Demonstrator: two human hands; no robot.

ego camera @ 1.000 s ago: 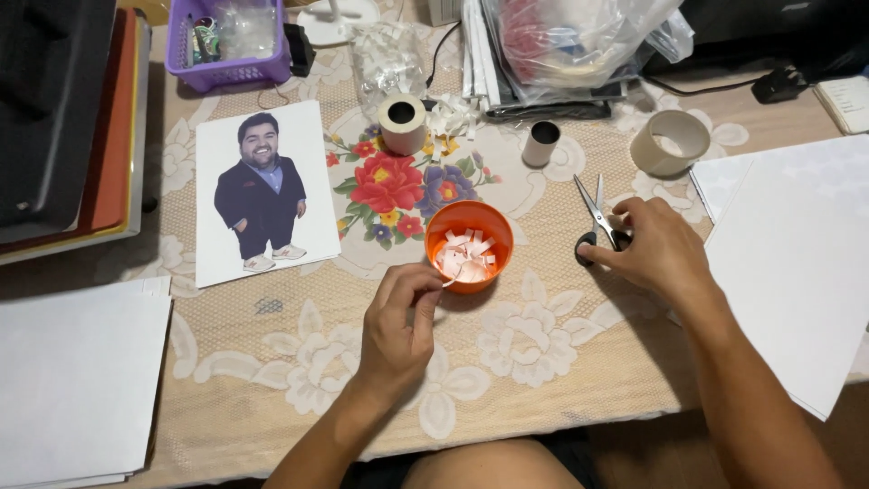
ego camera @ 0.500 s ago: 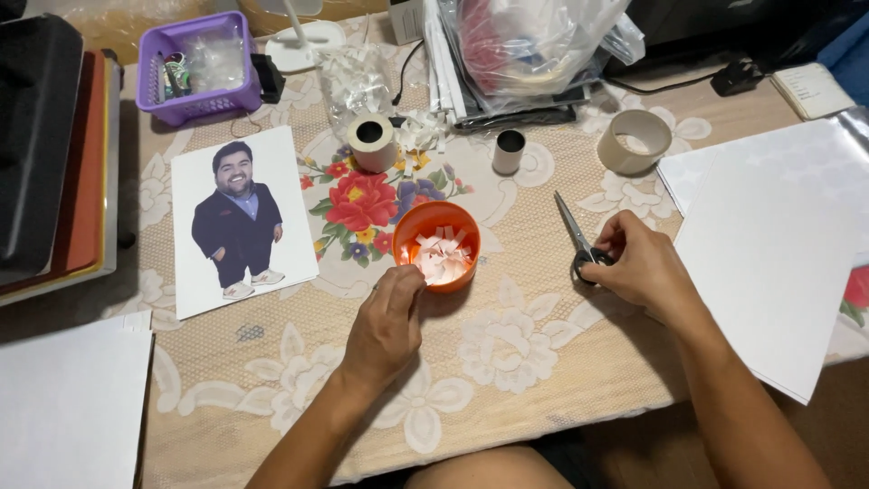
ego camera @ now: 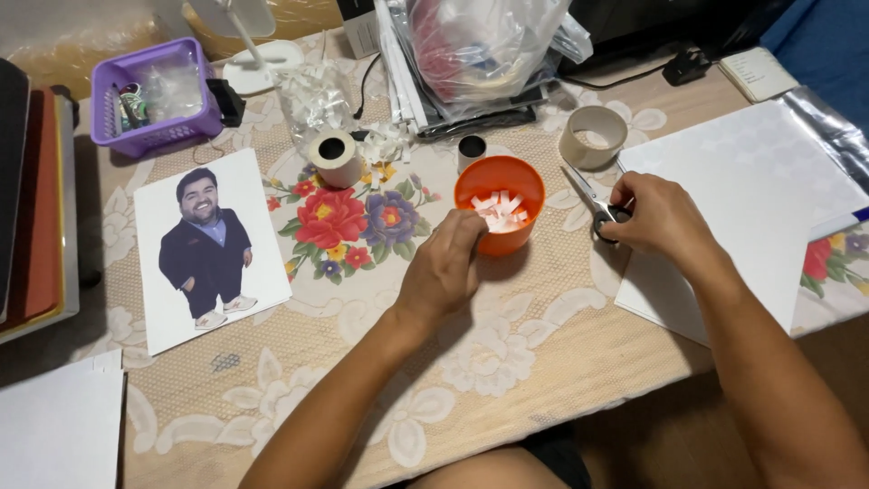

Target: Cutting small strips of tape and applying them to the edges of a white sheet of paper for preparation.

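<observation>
My left hand (ego camera: 444, 272) rests against the near side of the orange cup (ego camera: 500, 201), fingers curled together at its rim; whether they pinch one of the white paper scraps (ego camera: 500, 208) inside the cup I cannot tell. My right hand (ego camera: 665, 217) is clamped on the black handles of the scissors (ego camera: 593, 201), whose blades point away from me, towards the roll of tape (ego camera: 593, 136) just beyond them. The cup stands upright on the worktop (ego camera: 507, 362), between my two hands and touching only the left.

Under my right wrist lies a large white sheet (ego camera: 742, 208). Beyond the cup, just behind it, stands a small dark-topped cylinder (ego camera: 472, 149). Left of my left hand, past a floral print (ego camera: 348, 222) in the lace cloth, lies a cut-out photo print of a person in a dark suit (ego camera: 210, 249). Farther off on that side sit a small paper roll (ego camera: 334, 158) and a purple basket (ego camera: 156, 95). A clear plastic bag (ego camera: 484, 45) lies well beyond the cup.
</observation>
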